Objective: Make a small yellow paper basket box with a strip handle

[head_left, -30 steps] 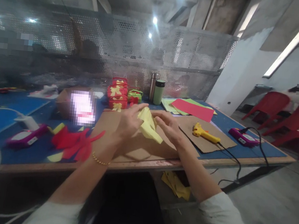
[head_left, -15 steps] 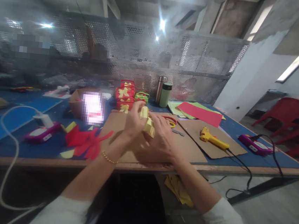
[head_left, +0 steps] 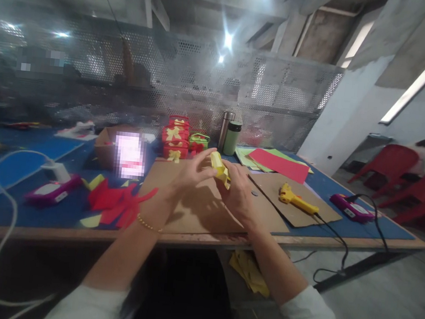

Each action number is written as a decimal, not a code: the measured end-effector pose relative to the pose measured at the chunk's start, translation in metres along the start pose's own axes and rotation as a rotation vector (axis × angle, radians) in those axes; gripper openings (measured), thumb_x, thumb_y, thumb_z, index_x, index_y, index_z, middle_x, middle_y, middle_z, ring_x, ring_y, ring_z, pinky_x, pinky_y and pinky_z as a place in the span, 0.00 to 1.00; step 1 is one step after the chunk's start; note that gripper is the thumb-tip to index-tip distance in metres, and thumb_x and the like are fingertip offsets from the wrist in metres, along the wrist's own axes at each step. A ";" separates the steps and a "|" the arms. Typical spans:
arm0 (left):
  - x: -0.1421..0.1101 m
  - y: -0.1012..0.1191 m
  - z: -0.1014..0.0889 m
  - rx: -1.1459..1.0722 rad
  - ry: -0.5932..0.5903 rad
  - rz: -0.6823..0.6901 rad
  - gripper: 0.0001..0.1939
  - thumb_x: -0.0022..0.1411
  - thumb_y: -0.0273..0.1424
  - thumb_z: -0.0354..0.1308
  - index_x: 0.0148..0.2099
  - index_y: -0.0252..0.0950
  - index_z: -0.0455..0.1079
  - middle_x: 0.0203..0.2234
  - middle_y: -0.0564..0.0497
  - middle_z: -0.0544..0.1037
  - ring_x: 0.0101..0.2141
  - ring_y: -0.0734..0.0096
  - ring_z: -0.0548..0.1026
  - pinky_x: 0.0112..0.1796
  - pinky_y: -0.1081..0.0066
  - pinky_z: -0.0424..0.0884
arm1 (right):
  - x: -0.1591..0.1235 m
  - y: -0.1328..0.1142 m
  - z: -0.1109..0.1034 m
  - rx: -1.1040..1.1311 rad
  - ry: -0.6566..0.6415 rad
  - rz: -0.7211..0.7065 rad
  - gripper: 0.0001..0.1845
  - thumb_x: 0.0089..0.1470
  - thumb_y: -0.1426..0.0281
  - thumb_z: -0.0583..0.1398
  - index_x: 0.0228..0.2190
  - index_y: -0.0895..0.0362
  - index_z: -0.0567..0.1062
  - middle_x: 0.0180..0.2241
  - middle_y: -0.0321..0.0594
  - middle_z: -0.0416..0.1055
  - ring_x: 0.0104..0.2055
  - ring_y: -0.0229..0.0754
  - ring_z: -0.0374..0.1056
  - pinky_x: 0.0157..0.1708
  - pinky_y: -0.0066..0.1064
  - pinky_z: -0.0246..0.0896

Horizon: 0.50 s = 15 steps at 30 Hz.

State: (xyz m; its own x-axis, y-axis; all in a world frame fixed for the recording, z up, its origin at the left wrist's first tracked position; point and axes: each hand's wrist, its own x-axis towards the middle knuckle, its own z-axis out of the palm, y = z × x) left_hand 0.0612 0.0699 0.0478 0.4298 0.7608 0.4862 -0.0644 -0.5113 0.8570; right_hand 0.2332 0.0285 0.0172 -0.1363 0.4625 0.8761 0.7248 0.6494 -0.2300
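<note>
Between my two hands, above the brown cardboard sheet (head_left: 192,215), is a small folded yellow paper piece (head_left: 219,167). My left hand (head_left: 195,172) grips its left side with thumb and fingers, and my right hand (head_left: 240,190) holds the right side. Its exact shape is partly covered by my fingers. To the right, a yellow hot glue gun (head_left: 298,203) lies on another cardboard piece (head_left: 315,219). Red felt-like scraps (head_left: 112,202) are heaped to the left of my left forearm. Small red boxes with yellow bows (head_left: 176,136) are stacked behind my hands.
A lit phone (head_left: 129,154) leans on a cardboard box (head_left: 104,144). A green bottle (head_left: 232,139) and a steel flask (head_left: 226,125) stand at the back. Red and green sheets (head_left: 279,165) lie back right. Purple power banks (head_left: 352,208) with cables sit at both sides.
The yellow paper piece has been tilted and turned in my hands, moving slightly right. My fingers have shifted around it. The view has swung a little to the right.
</note>
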 end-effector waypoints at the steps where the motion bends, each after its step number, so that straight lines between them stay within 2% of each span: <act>1: -0.002 0.002 -0.001 -0.009 0.002 -0.014 0.37 0.60 0.40 0.66 0.69 0.39 0.64 0.61 0.40 0.75 0.61 0.48 0.73 0.60 0.52 0.71 | 0.000 0.002 -0.002 0.045 -0.003 0.013 0.21 0.66 0.67 0.57 0.58 0.54 0.70 0.50 0.52 0.77 0.52 0.55 0.72 0.53 0.49 0.68; 6: -0.009 0.010 -0.005 0.008 0.032 -0.036 0.34 0.62 0.38 0.66 0.69 0.42 0.68 0.61 0.41 0.77 0.59 0.47 0.75 0.58 0.51 0.73 | 0.001 0.010 -0.020 0.297 -0.079 0.097 0.22 0.62 0.64 0.63 0.57 0.51 0.73 0.52 0.48 0.77 0.53 0.52 0.73 0.54 0.44 0.71; 9: -0.006 0.008 -0.006 0.014 -0.046 -0.027 0.27 0.60 0.38 0.68 0.62 0.40 0.76 0.56 0.42 0.81 0.55 0.51 0.77 0.57 0.52 0.74 | 0.000 0.015 -0.034 0.446 -0.153 0.169 0.24 0.61 0.61 0.65 0.56 0.52 0.74 0.52 0.46 0.78 0.51 0.50 0.74 0.53 0.40 0.71; 12: -0.003 0.006 -0.005 -0.001 -0.145 -0.035 0.23 0.60 0.40 0.69 0.56 0.38 0.79 0.48 0.43 0.84 0.49 0.56 0.80 0.54 0.55 0.75 | -0.002 0.019 -0.044 0.466 -0.200 0.176 0.26 0.60 0.60 0.66 0.57 0.52 0.74 0.54 0.46 0.77 0.53 0.50 0.74 0.56 0.42 0.70; 15: -0.003 0.005 -0.003 -0.020 -0.136 -0.010 0.21 0.59 0.41 0.70 0.52 0.37 0.81 0.45 0.44 0.85 0.46 0.59 0.81 0.53 0.57 0.76 | -0.004 0.023 -0.050 0.409 -0.204 0.162 0.27 0.59 0.61 0.66 0.59 0.51 0.74 0.57 0.47 0.76 0.56 0.50 0.73 0.59 0.43 0.68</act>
State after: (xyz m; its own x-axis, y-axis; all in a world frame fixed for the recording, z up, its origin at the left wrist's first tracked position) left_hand 0.0567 0.0666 0.0511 0.5487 0.7039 0.4509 -0.0770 -0.4946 0.8657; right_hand 0.2845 0.0116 0.0292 -0.2031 0.6599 0.7234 0.4280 0.7243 -0.5406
